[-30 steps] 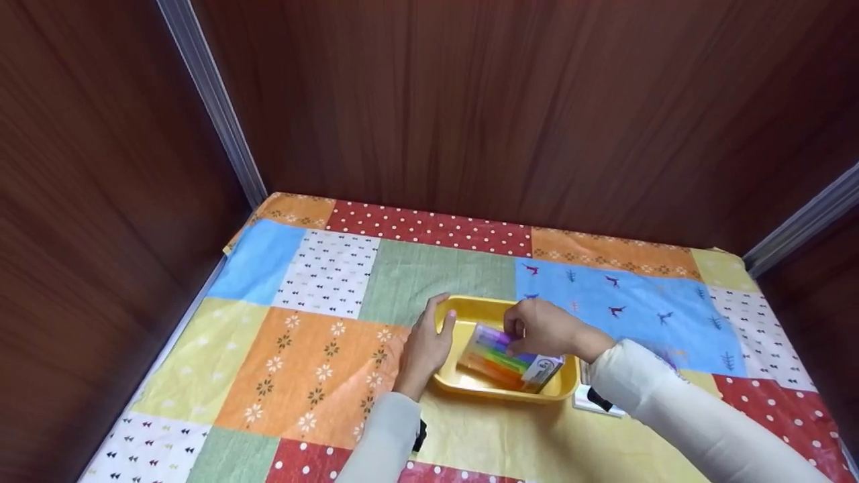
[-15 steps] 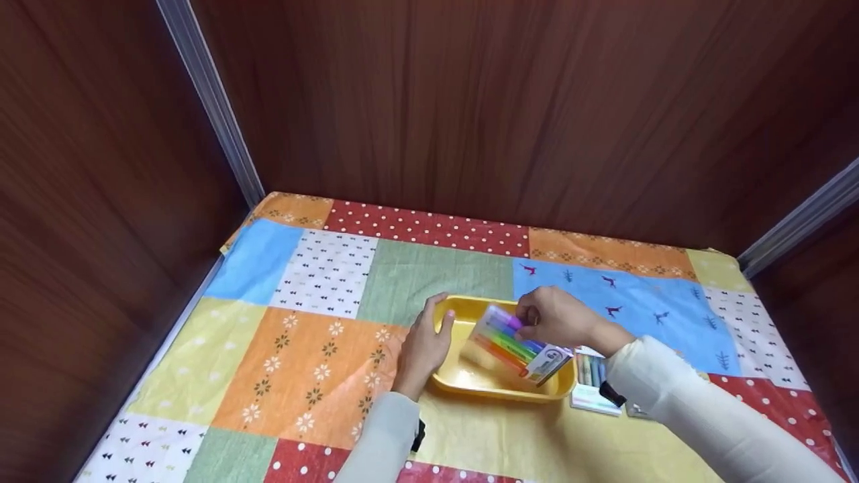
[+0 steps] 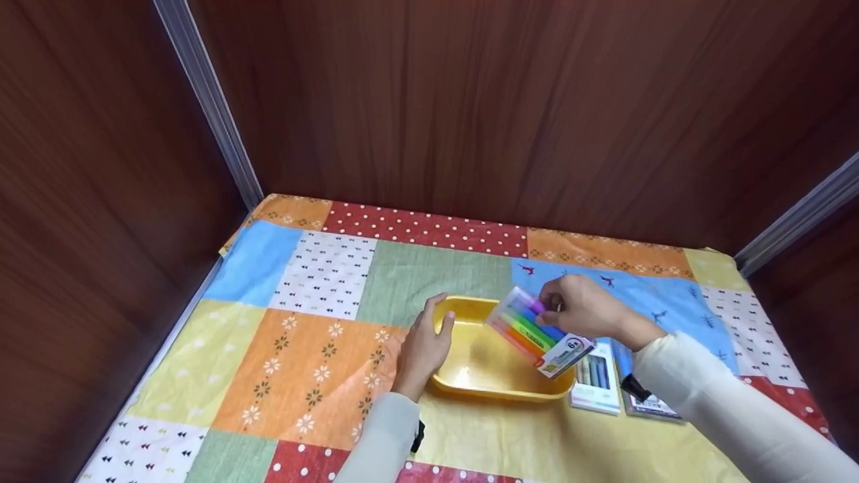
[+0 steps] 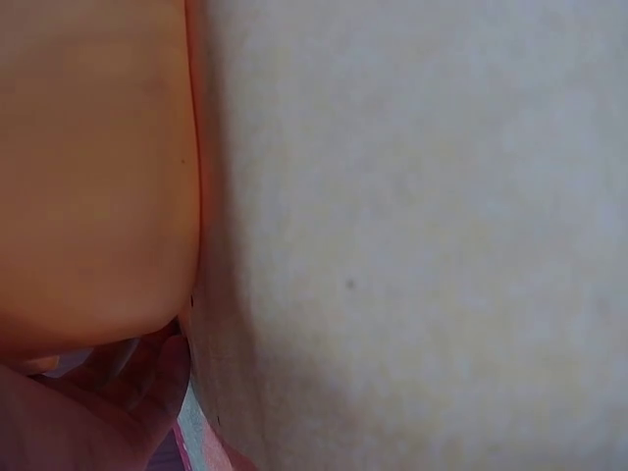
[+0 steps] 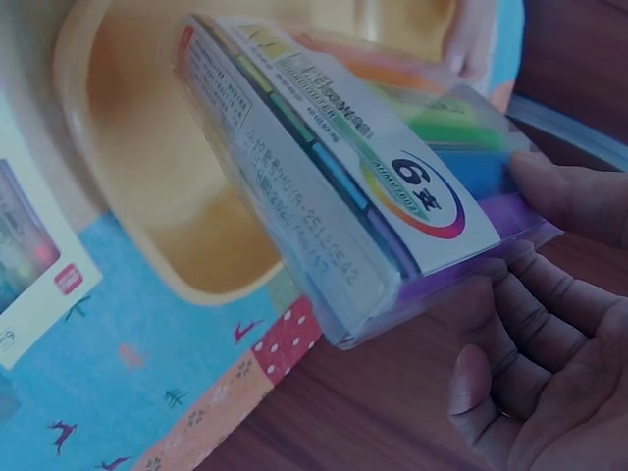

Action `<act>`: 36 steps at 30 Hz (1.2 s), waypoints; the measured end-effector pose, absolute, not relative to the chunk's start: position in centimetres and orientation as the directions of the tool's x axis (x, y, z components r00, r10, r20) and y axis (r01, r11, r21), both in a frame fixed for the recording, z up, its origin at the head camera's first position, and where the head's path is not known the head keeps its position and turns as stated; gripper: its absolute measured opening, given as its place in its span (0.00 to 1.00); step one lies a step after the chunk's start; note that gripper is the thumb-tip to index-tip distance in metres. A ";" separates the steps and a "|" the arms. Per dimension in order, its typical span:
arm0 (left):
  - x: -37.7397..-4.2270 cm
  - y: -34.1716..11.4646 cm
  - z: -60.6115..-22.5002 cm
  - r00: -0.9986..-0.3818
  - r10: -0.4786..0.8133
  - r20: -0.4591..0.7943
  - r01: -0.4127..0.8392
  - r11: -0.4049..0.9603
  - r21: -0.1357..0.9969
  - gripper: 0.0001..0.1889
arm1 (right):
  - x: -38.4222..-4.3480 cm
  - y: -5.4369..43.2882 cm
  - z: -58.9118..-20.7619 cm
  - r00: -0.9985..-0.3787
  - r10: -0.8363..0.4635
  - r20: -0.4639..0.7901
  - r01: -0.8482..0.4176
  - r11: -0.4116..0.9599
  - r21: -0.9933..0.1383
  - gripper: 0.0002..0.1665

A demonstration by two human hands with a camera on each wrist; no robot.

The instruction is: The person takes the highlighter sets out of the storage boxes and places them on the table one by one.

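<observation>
A clear plastic pack of highlighters (image 3: 527,330) in several colours is tilted over the right part of a yellow plastic tray (image 3: 463,362). My right hand (image 3: 594,310) pinches the pack by its purple edge, thumb on one face and fingers beneath. The right wrist view shows the pack's white printed label (image 5: 392,162) close up. At the tray's left end, my left hand (image 3: 425,345) grips the rim, its thumb on the inner side. In the left wrist view its fingers (image 4: 162,388) curl at the tray's wall (image 4: 98,177).
Right of the tray lies a white box with a window (image 3: 596,382) showing pens. Another flat pack (image 3: 654,408) lies beside it, partly under my right sleeve. A patchwork cloth (image 3: 322,376) covers the table. Dark wooden panels (image 3: 429,114) enclose the back and sides.
My right hand has lifted the highlighter pack from inside the tray, moving it up and to the right. The boxes beside the tray show more now. My left hand has stayed at the rim.
</observation>
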State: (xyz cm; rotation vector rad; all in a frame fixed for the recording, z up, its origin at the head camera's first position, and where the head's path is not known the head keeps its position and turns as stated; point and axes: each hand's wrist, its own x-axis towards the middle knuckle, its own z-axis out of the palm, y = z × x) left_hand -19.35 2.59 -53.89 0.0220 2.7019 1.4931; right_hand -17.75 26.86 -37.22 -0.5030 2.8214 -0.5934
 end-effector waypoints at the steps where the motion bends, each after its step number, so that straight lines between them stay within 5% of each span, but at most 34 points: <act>1: -19.3 2.6 -53.9 -0.998 0.040 -0.038 -0.011 0.532 0.847 0.24 | -17.7 27.1 -37.2 -0.921 -0.364 -0.139 -0.277 0.863 -0.423 0.06; 36: -19.3 2.7 -54.0 -0.999 0.046 -0.021 0.006 0.533 0.846 0.24 | -13.5 40.9 -36.3 -0.970 -0.056 -0.238 0.057 0.895 -0.443 0.19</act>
